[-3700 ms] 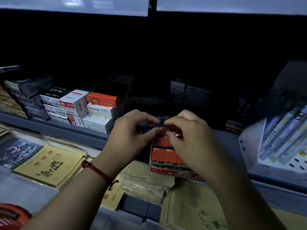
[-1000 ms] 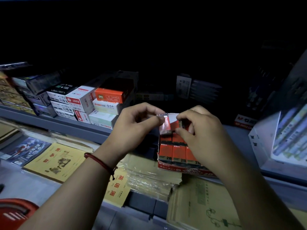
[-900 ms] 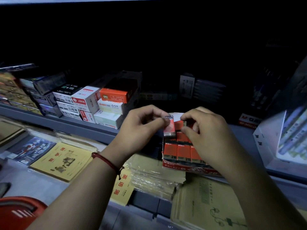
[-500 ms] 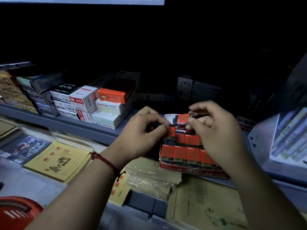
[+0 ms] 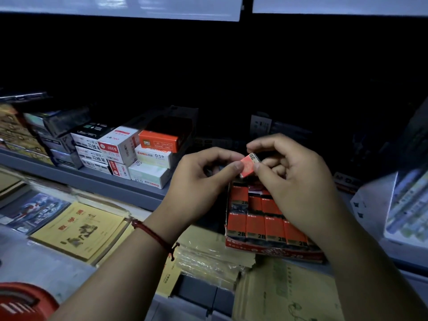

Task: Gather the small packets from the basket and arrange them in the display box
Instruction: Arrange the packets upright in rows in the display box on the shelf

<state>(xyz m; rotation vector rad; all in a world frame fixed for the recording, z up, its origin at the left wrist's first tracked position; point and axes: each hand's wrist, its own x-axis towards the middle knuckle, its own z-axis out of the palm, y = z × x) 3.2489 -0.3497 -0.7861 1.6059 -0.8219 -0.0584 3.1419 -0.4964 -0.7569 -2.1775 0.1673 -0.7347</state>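
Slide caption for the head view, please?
Left hand and right hand pinch a red packet above the display box.

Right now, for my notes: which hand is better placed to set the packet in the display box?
Likely right hand: it pinches the packet above the display box; left hand pinches only its edge.

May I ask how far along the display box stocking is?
Done: a front row of 2B packets stands in the display box. In hand: left hand and right hand pinch one packet above the back rows. Left: seating it; red basket contents unseen.
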